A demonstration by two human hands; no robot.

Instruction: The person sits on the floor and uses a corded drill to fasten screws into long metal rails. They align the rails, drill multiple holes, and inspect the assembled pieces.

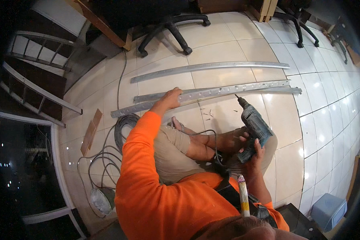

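My left hand [172, 98] grips a long perforated metal channel [228, 89] near its left part, fingers wrapped over it. Underneath, a second metal channel [149, 97] lies at a slight angle across it. Farther away rests a third metal channel [208, 68], apart from these two. In my right hand [255, 153] is a dark teal power drill [257, 122], held by its handle above my bent leg. The drill's bit points up and left, close to the gripped channel but seemingly apart from it. Several small screws [208, 114] are scattered on the tiles between the channel and my legs.
A coiled dark cable [122, 130] lies at my left, near a round metal container [101, 201] and a flat brown board [91, 132]. Ladders [40, 90] stand at far left. Chair bases [174, 34] are beyond the channels. A blue bin [328, 212] sits at lower right.
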